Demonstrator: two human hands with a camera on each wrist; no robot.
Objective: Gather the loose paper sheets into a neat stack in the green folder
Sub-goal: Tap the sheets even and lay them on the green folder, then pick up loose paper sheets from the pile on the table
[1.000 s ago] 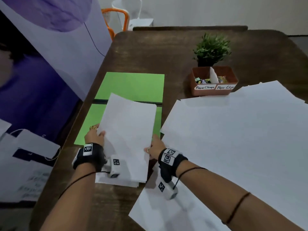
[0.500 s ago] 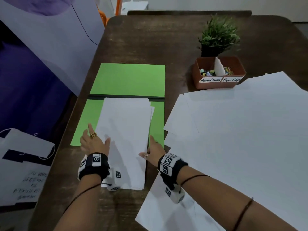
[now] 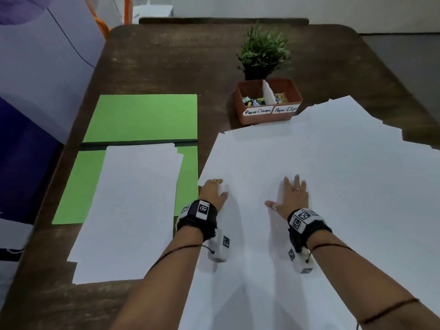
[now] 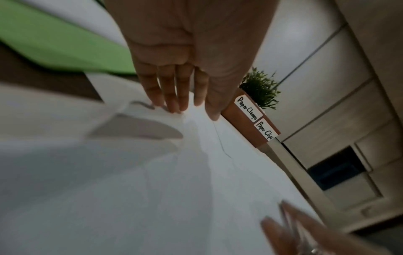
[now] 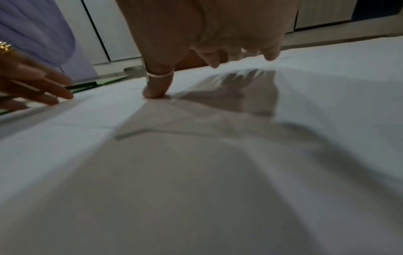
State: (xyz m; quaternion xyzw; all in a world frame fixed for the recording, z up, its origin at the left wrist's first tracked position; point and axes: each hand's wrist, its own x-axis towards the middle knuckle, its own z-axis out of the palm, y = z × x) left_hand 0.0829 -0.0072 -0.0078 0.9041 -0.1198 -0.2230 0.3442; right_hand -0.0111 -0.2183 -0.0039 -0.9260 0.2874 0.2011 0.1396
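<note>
the brown table [image 3: 154, 58] carries everything shown. the largest item is the spread of loose sheets [image 3: 345, 186], a wide overlapping layer covering the right half and running off the near edge; its far edges fan out unevenly beside the clip box. next in size, the green folder [image 3: 142, 117] lies open flat on the left, and a partial stack [image 3: 128, 210] rests on its near leaf, the top edges slightly stepped and the near end overhanging the folder onto the table.

both hands are laid on the spread. the left hand [image 3: 213, 194] sits at its left corner, fingers straight and close together, tips touching the paper at the edge in the left wrist view; it clasps nothing. the right hand [image 3: 289, 196] lies flat further right, fingers spread, thumb pressing down; nothing is held.

handling, as a judgement: single sheets are light, limp and slippery on one another, so they should slide readily under flat palms but buckle or crease if pinched mid-page. a sound hold would be to sweep several together with open hands, then take the bundle by its two long edges.

smallest items: a potted plant [image 3: 263, 51] and a clip box [image 3: 267, 101] labelled "paper clamps" and "paper clips", just beyond the spread.
</note>
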